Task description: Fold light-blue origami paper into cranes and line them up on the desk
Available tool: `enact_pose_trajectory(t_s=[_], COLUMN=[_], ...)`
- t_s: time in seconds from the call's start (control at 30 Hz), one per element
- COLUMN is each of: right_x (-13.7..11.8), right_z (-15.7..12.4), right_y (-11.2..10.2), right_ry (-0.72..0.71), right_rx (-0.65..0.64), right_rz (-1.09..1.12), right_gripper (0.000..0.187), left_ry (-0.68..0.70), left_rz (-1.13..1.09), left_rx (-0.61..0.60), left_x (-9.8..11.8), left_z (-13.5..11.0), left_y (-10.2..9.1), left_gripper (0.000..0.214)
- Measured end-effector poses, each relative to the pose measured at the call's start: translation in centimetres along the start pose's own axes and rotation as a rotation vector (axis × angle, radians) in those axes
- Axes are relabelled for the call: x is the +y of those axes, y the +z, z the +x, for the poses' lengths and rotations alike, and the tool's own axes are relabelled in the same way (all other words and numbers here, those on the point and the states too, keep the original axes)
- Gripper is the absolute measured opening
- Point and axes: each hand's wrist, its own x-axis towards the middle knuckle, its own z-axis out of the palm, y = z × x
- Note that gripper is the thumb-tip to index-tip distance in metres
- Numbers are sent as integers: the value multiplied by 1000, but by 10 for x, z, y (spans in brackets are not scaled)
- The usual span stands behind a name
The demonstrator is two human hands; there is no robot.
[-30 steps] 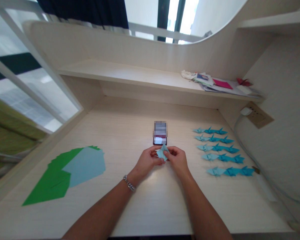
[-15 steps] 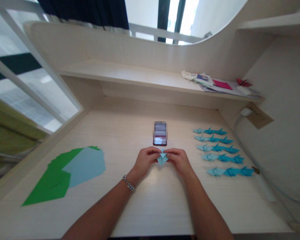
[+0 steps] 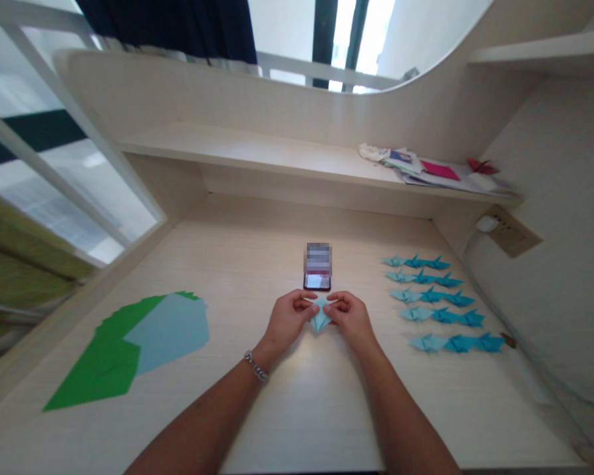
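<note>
Folded paper point(image 3: 320, 322) is pinched by left fingers point(image 3: 309, 312) and right fingers point(image 3: 333, 312); shelf point(image 3: 257, 146) holds papers point(image 3: 439, 171).

Folded paper point(image 3: 320, 319) looks matt, the bracelet point(image 3: 256, 367) metallic.

Study nook in living quarters, home or dormitory undetermined. Pale fitted tabletop point(image 3: 301, 415), 6 o'clock. Built-in shelf point(image 3: 257, 146), 12 o'clock; loose papers point(image 3: 439, 171) on it, 2 o'clock. Wall socket point(image 3: 517, 234) with white plug point(image 3: 486, 224), 3 o'clock. Dark curtain point(image 3: 173, 30), 11 o'clock. Olive-green cloth point(image 3: 30, 264), 9 o'clock.
</note>
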Motion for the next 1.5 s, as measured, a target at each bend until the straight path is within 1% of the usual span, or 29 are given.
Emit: enact_pose_trajectory(t_s=[0.07,0.13,0.2,0.27,0.33,0.43,0.5,0.7,0.8,0.93,1.03,1.13,1.3,1.4,1.5], right_x=[0,0,0,0,-1,-1,1,3,1,0,0,-2,-4,-3,-4], right_z=[0,0,0,0,0,-1,-1,1,0,0,0,0,1,1,0], right_y=[2,3,4,5,5,5,5,4,4,3,2,1,0,-1,-1], right_ry=[-26,-80,-125,-143,-137,-106,-101,-137,-140,-160,-159,-148,-137,-151,-122], right_rx=[-2,36,88,119,106,37,26,101,107,135,157,147,118,110,75], right_rz=[-13,-35,-49,-46,-24,-2,-23,-32,-20,-19,-15,-13,-23,-24,-8], right_gripper=[30,29,27,27,31,42,43,35,33,33,34,35,31,28,26], left_ry=[-3,-36,-95,-127,-110,-75,-74,-75,-66,-71,-66,-39,-56,-52,-57], left_rz=[-5,-24,-52,-60,-41,1,15,69,95,75,85,99,122,146,171], left_rx=[7,-3,-45,-83,-100,-127,-143,-160,-175,-168,-191,-201,-241,-232,-209], left_x=[0,2,3,4,4,2,1,5,8,9,10,9,5,4,5], left_z=[0,-1,-2,-4,-4,-5,-5,-7,-7,-8,-8,-9,-9,-9,-9], left_y=[0,2,5,7,8,7,7,9,10,11,12,11,11,11,10], left_gripper=[36,40,41,37,34,34,33,32,30,27,24,22,22,27,31])
